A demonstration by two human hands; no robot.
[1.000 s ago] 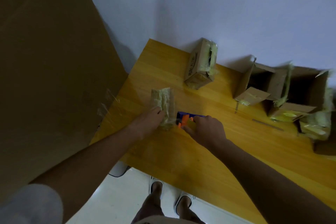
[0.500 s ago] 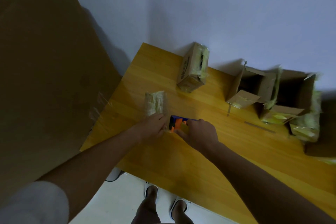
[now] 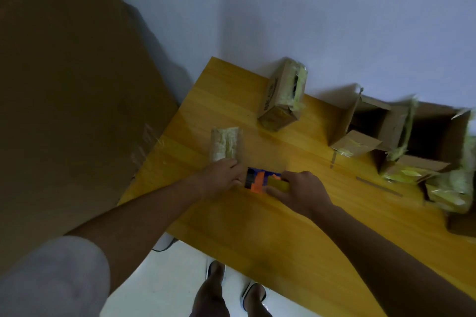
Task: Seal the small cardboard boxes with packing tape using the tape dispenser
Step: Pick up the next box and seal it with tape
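Note:
A small taped cardboard box [image 3: 224, 143] lies on the yellow wooden table [image 3: 270, 224], its top covered in pale tape. My left hand [image 3: 221, 177] rests on the box's near end, fingers curled over its edge. Just right of it, my right hand [image 3: 298, 192] grips the blue and orange tape dispenser [image 3: 258, 179], which sits low on the table beside the box. A yellowish tape roll shows under my right fingers.
Another taped box [image 3: 283, 95] stands at the back by the wall. Open cardboard boxes [image 3: 368, 126] with loose tape crowd the right side. A large brown cardboard sheet [image 3: 64, 98] leans at the left. My feet are below the table's near edge.
My head has shifted, so the scene sits differently in the frame. Both hands stay at the box's near end; the dispenser has slid slightly further from the box toward me.

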